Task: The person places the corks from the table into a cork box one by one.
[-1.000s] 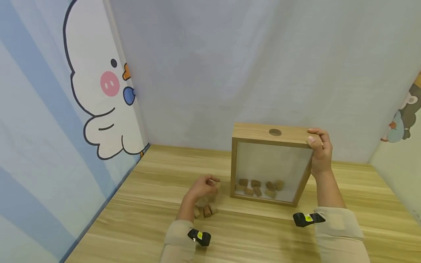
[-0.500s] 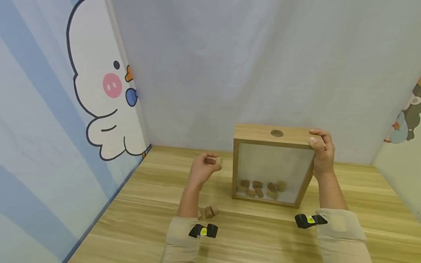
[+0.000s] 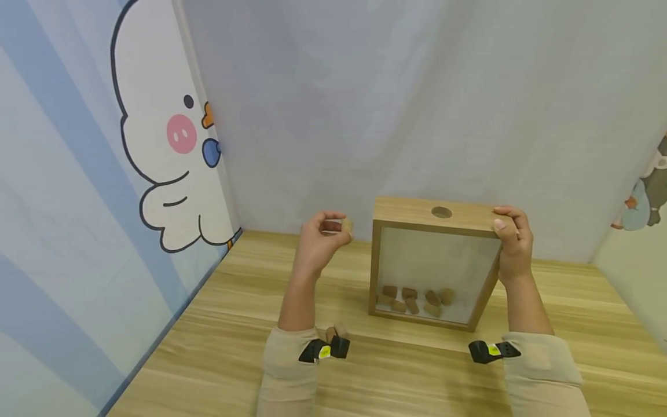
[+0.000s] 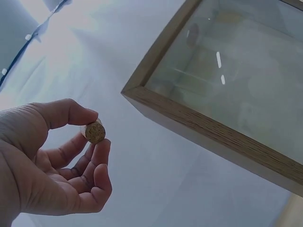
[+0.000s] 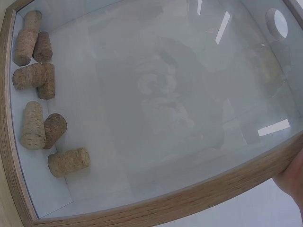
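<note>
Between thumb and fingertips my left hand [image 3: 318, 243] pinches a cork [image 4: 96, 133], raised above the table to the left of a wooden shadow box [image 3: 373, 272]. The box stands upright with a clear front pane and a round hole [image 3: 441, 212] in its top. My right hand [image 3: 515, 246] grips the box's upper right corner, thumb at the front edge and fingers over the top. Several corks [image 5: 68, 162] lie inside along the bottom, seen through the pane in the right wrist view.
A couple of loose corks [image 3: 340, 330] lie on the wooden table [image 3: 219, 347], partly hidden behind the left wrist's camera strap. Behind the box hangs a pale curtain [image 3: 323, 116]. A cartoon-printed cloth [image 3: 156, 145] covers the left side.
My left hand has picked a cork up from the loose ones on the table and lifted it to near the height of the box's top. The right hand keeps its grip on the box.
</note>
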Action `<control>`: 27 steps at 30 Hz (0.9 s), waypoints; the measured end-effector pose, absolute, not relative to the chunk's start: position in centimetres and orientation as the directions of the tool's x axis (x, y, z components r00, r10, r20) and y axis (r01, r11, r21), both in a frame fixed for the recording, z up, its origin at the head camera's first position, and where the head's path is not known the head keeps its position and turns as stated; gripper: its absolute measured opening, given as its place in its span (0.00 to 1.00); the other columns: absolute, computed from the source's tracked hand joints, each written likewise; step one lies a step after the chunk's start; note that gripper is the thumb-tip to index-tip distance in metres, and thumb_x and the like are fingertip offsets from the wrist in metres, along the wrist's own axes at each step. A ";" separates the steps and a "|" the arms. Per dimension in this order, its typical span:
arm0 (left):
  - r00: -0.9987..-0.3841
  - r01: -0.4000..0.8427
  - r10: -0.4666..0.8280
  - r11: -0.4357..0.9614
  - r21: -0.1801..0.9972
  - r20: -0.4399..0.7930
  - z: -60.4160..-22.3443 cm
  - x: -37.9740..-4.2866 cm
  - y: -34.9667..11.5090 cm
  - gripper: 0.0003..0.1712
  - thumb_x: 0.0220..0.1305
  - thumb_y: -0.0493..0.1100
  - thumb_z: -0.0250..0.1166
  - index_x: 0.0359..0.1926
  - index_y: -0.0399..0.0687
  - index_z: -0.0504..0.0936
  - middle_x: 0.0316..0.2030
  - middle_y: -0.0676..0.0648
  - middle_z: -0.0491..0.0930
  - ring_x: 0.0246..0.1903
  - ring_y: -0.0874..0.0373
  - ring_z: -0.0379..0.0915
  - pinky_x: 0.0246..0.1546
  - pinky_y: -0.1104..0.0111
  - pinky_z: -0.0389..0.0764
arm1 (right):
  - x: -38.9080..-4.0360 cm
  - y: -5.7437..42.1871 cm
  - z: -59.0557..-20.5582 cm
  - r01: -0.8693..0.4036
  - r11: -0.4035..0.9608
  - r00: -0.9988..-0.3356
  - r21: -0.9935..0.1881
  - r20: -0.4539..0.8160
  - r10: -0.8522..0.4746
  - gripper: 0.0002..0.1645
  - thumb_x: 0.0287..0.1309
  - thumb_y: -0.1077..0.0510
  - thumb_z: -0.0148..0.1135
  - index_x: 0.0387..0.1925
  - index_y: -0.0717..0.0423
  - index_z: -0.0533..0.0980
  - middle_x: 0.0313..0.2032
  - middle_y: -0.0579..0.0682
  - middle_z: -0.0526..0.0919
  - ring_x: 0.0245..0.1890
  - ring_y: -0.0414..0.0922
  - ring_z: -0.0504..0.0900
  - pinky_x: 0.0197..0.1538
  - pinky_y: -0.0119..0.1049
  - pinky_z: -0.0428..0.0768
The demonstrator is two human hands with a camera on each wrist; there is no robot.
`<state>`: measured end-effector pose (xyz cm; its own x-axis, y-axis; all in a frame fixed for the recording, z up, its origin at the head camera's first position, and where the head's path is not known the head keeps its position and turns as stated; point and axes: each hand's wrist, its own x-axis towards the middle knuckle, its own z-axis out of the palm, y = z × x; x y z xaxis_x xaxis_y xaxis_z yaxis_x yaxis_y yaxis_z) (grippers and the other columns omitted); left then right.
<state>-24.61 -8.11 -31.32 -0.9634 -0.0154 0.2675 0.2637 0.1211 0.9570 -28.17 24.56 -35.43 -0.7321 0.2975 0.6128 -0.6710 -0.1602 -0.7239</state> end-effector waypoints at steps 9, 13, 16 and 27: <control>-0.955 0.293 -0.007 0.101 0.951 0.296 -29.0 -24.4 -7.3 0.20 0.51 0.31 0.67 0.48 0.42 0.78 0.37 0.44 0.74 0.36 0.50 0.72 0.37 0.59 0.76 | -28.1 24.5 -35.4 -0.669 -0.173 -0.735 -0.723 0.609 0.299 0.12 0.53 0.62 0.50 0.39 0.54 0.76 0.42 0.52 0.69 0.39 0.43 0.66 0.41 0.31 0.62; -0.952 0.303 -0.006 0.087 0.949 0.305 -28.3 -24.3 -6.9 0.20 0.49 0.30 0.67 0.46 0.43 0.78 0.36 0.45 0.74 0.35 0.51 0.72 0.36 0.61 0.76 | -28.1 24.4 -35.4 -0.669 -0.169 -0.734 -0.723 0.610 0.299 0.12 0.53 0.62 0.50 0.39 0.55 0.76 0.42 0.52 0.69 0.40 0.43 0.65 0.41 0.32 0.62; -0.949 0.316 0.009 0.076 0.946 0.316 -27.8 -24.5 -6.4 0.20 0.49 0.28 0.67 0.45 0.42 0.78 0.35 0.44 0.74 0.35 0.50 0.73 0.35 0.63 0.76 | -28.2 24.3 -35.4 -0.667 -0.169 -0.737 -0.726 0.608 0.296 0.12 0.54 0.62 0.50 0.39 0.55 0.76 0.42 0.52 0.69 0.39 0.44 0.66 0.41 0.32 0.63; -0.934 0.351 0.114 0.121 0.928 0.339 -26.0 -25.7 -1.9 0.19 0.48 0.27 0.67 0.44 0.42 0.79 0.34 0.47 0.74 0.34 0.55 0.72 0.31 0.69 0.76 | -28.1 24.4 -35.4 -0.658 -0.165 -0.743 -0.735 0.597 0.302 0.12 0.54 0.61 0.51 0.40 0.55 0.76 0.42 0.52 0.70 0.39 0.44 0.67 0.40 0.32 0.63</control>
